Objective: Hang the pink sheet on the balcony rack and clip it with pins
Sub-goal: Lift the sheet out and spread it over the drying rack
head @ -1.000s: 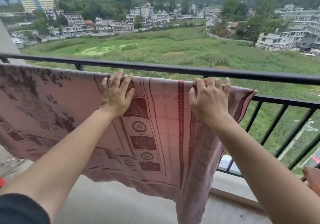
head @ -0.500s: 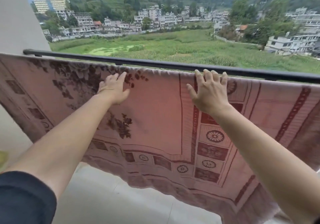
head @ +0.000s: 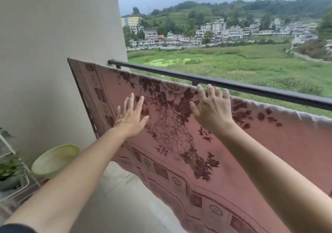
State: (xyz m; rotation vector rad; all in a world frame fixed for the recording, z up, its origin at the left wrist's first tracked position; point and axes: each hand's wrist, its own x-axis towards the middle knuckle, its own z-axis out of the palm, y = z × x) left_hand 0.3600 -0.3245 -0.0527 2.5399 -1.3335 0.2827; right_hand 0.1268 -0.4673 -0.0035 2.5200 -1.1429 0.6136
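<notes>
Head view: green basin (head: 54, 160) beside wall (head: 53, 53), sheet (head: 224, 151) nearby

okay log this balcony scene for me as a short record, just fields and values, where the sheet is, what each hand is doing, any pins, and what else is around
sheet: pink sheet draped over a line just inside the black railing, spread flat, left edge near the wall
left hand: left hand open, palm flat on the sheet's face
right hand: right hand open, fingers over the sheet's top edge
pins: none visible
nearby: green basin and plant rack at lower left
task state: sheet hung, not yet clipped
</notes>
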